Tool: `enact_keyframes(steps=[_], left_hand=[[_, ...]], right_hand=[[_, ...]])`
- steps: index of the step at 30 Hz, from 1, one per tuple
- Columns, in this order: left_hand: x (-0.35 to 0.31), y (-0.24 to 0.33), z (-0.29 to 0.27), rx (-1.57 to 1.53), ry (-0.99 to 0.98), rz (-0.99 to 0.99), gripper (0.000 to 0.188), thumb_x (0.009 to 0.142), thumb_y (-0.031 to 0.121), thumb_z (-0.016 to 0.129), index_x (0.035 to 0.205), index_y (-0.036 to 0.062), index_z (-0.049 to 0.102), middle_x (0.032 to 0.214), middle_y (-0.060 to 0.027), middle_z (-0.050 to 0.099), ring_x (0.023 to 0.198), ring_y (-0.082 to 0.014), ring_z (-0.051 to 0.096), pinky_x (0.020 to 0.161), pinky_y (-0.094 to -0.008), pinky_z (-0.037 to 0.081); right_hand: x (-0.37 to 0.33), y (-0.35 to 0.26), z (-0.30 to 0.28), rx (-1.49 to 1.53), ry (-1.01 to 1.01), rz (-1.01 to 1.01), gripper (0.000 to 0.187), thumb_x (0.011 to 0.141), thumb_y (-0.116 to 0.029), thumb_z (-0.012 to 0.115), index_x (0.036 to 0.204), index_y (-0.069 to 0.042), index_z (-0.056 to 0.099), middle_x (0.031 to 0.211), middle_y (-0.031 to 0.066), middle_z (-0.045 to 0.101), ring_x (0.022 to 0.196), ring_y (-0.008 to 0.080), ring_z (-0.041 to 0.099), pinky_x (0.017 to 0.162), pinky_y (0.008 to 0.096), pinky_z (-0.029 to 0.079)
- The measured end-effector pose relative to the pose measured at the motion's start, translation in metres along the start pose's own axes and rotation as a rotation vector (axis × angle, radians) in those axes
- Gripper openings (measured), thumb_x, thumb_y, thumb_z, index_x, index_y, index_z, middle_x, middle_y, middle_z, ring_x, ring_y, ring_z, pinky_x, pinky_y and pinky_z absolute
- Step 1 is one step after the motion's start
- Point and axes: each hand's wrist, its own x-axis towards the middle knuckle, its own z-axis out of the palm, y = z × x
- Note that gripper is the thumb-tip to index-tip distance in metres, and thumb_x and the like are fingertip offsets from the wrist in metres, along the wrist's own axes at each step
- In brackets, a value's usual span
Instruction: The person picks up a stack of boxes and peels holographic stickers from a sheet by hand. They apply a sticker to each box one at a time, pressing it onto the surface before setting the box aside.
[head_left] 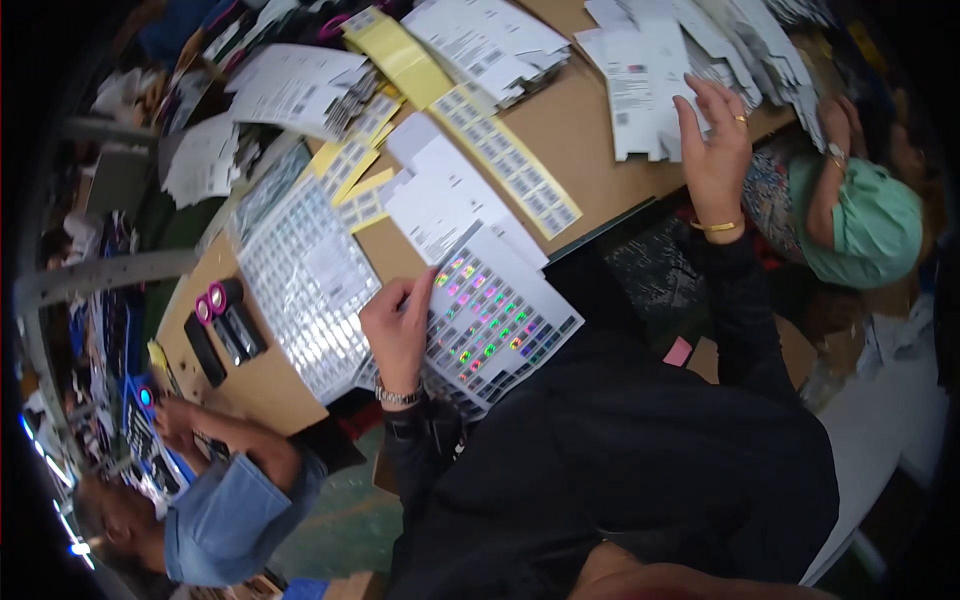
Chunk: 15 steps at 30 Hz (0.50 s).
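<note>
Black top (pixel 630 460) nearest; left fingers (pixel 421 298) pinch my hologram-sticker sheet (pixel 490 315), right fingers (pixel 688 120) parted rightward of it, near flattened cartons (pixel 632 105).

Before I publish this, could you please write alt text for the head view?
A person's left fingers hold a sheet of shiny rainbow stickers at a brown table; their right fingers spread open near flat white cartons. Yellow label strips lie on the table.
</note>
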Motion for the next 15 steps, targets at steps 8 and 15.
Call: enact_keyframes(steps=[8, 15], left_hand=[[0.001, 0.01, -0.007, -0.05, 0.002, 0.006, 0.023, 0.095, 0.016, 0.08, 0.086, -0.0052, 0.074, 0.066, -0.0071, 0.066, 0.061, -0.0051, 0.051, 0.056, -0.0256, 0.042], [-0.001, 0.015, -0.022, -0.312, -0.226, -0.145, 0.022, 0.098, 0.014, 0.077, 0.11, -0.0035, 0.078, 0.086, -0.001, 0.076, 0.077, -0.0027, 0.061, 0.068, -0.0184, 0.048]], right_hand=[[-0.062, -0.122, 0.03, 1.008, -0.803, 0.266, 0.023, 0.097, -0.006, 0.074, 0.118, -0.002, 0.065, 0.103, -0.0006, 0.067, 0.091, 0.0048, 0.06, 0.078, 0.0205, 0.049], [-0.078, -0.133, 0.042, 1.213, -0.918, 0.436, 0.024, 0.094, -0.002, 0.077, 0.115, -0.003, 0.064, 0.096, -0.0051, 0.06, 0.082, 0.0, 0.049, 0.073, 0.0158, 0.043]])
